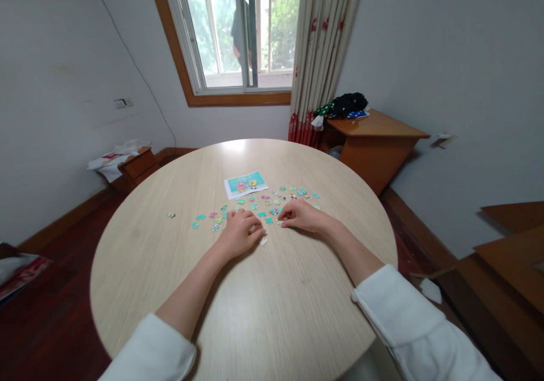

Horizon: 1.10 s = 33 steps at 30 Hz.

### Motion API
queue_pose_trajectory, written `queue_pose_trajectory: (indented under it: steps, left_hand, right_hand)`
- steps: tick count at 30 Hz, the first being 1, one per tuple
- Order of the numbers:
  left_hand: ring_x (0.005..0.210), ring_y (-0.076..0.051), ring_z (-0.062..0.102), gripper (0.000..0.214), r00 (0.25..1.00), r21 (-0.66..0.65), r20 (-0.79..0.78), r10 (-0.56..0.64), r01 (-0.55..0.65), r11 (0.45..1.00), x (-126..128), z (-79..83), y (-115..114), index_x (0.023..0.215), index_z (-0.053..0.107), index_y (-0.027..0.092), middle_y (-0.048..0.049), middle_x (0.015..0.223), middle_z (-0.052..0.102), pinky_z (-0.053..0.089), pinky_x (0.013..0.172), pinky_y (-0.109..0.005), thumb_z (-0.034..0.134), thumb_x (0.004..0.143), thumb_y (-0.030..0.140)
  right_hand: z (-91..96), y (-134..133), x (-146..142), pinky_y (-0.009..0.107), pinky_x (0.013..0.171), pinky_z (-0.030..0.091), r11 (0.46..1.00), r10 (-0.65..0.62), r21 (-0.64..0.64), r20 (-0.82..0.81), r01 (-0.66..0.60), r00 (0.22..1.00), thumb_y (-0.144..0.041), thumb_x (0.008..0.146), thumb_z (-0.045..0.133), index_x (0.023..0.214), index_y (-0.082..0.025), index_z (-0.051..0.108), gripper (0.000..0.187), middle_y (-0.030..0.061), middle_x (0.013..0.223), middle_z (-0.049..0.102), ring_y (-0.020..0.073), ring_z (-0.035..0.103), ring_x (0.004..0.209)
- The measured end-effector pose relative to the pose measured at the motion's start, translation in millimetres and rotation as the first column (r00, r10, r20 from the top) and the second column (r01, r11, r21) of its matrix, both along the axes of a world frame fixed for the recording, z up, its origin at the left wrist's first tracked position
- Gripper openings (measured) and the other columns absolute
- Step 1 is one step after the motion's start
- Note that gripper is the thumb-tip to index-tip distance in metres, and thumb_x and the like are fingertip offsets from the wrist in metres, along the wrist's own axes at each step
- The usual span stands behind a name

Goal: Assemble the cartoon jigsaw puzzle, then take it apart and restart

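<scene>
Both my hands rest on a round light-wood table (238,313) among several small loose jigsaw pieces (272,202), mostly teal with some pink and yellow. My left hand (240,231) lies with its fingers curled over pieces near a pale piece (264,240) by its fingertips. My right hand (304,215) has its fingers pinched together on a small piece that I cannot make out. A printed reference picture (245,184) lies flat just beyond the pieces. A single stray piece (171,215) sits apart to the left.
A wooden side desk (374,143) with dark cloth stands at the back right beside a curtain (323,52) and window (242,29). A low cabinet (136,165) with papers is at the left wall. Cardboard sheets (510,245) lie on the floor at the right.
</scene>
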<state>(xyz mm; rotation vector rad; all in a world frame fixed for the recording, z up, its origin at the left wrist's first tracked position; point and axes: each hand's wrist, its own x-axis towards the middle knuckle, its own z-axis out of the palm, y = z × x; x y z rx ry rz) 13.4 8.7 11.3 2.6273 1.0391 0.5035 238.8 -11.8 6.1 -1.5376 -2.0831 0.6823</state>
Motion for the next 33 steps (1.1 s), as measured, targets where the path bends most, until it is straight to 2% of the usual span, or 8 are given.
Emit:
queue_pose_trajectory:
  steps: [4,7,12,15,18,24,30,33]
  left_hand:
    - [0.091,-0.023,0.052,0.027,0.987,-0.039,-0.120,-0.108,0.104,0.994,-4,13.6,-11,0.080,0.068,0.020,-0.0042,0.084,0.065,0.028,0.084,-0.039,0.065,0.076,0.047]
    - [0.094,-0.024,0.052,0.025,0.977,-0.069,-0.173,-0.127,0.117,0.991,-6,17.6,-13,0.086,0.069,0.020,-0.0055,0.089,0.066,0.028,0.086,-0.041,0.066,0.076,0.043]
    - [0.089,-0.021,0.056,0.017,0.975,-0.105,-0.169,-0.142,0.126,0.986,-7,15.1,-11,0.085,0.070,0.019,-0.0054,0.090,0.067,0.027,0.090,-0.044,0.059,0.082,0.030]
    - [0.089,-0.021,0.056,0.018,0.975,-0.106,-0.164,-0.152,0.136,0.985,-6,13.9,-11,0.084,0.071,0.019,-0.0059,0.090,0.067,0.027,0.090,-0.045,0.056,0.083,0.029]
    - [0.086,-0.021,0.056,0.024,0.973,-0.089,-0.166,-0.159,0.146,0.985,-4,13.5,-12,0.081,0.069,0.018,-0.0065,0.088,0.066,0.029,0.088,-0.044,0.050,0.087,0.030]
    - [0.081,-0.019,0.053,0.032,0.985,-0.047,-0.130,-0.116,0.111,0.993,0,8.9,-14,0.069,0.061,0.015,-0.0058,0.081,0.062,0.031,0.087,-0.042,0.039,0.091,0.027]
    - [0.087,-0.020,0.051,0.024,0.990,-0.070,-0.105,-0.095,0.088,0.994,0,3.2,-11,0.066,0.056,0.016,-0.0053,0.082,0.060,0.031,0.087,-0.042,0.045,0.085,0.023]
    - [0.088,-0.021,0.050,0.021,0.991,-0.066,-0.098,-0.094,0.087,0.994,1,2.0,-10,0.066,0.056,0.016,-0.0053,0.083,0.059,0.030,0.086,-0.041,0.046,0.083,0.022]
  right_hand:
    - [3.2,-2,-2,0.024,0.067,0.039,0.999,0.023,0.041,0.054,-0.025,0.998,-0.017,0.074,0.065,0.080,-0.015,0.075,0.011,0.0042,0.073,0.070,0.0127,0.057,0.067]
    - [7.0,-4,-5,0.024,0.068,0.039,0.997,0.028,0.074,0.091,-0.035,0.995,-0.016,0.077,0.062,0.079,-0.016,0.075,0.013,0.0049,0.074,0.071,0.0130,0.058,0.067]
    - [11.1,-6,-9,0.024,0.068,0.039,0.991,0.017,0.129,0.107,-0.031,0.994,-0.013,0.080,0.056,0.074,-0.015,0.073,0.019,0.0042,0.069,0.069,0.0123,0.057,0.066]
    - [9.9,-6,-8,0.023,0.066,0.039,0.993,-0.011,0.117,0.079,0.002,0.997,-0.017,0.074,0.064,0.076,-0.015,0.073,0.009,0.0028,0.069,0.068,0.0124,0.057,0.066]
    - [7.6,-4,-5,0.023,0.066,0.039,0.995,-0.008,0.095,0.097,-0.001,0.995,-0.020,0.069,0.071,0.078,-0.016,0.074,0.011,0.0029,0.072,0.069,0.0133,0.057,0.068]
    - [7.0,-4,-5,0.024,0.069,0.039,0.991,-0.005,0.131,0.088,-0.007,0.996,-0.018,0.077,0.061,0.070,-0.015,0.071,0.012,0.0038,0.071,0.067,0.0135,0.056,0.071]
    - [11.7,-10,-10,0.024,0.059,0.036,0.997,0.045,-0.064,0.027,-0.044,0.999,-0.023,0.079,0.056,0.065,-0.014,0.065,0.019,0.0013,0.061,0.060,0.0117,0.051,0.060]
    - [9.9,-8,-10,0.023,0.055,0.032,0.998,0.007,-0.066,0.052,-0.003,0.999,-0.026,0.073,0.063,0.058,-0.015,0.058,0.019,-0.0022,0.054,0.051,0.0099,0.044,0.056]
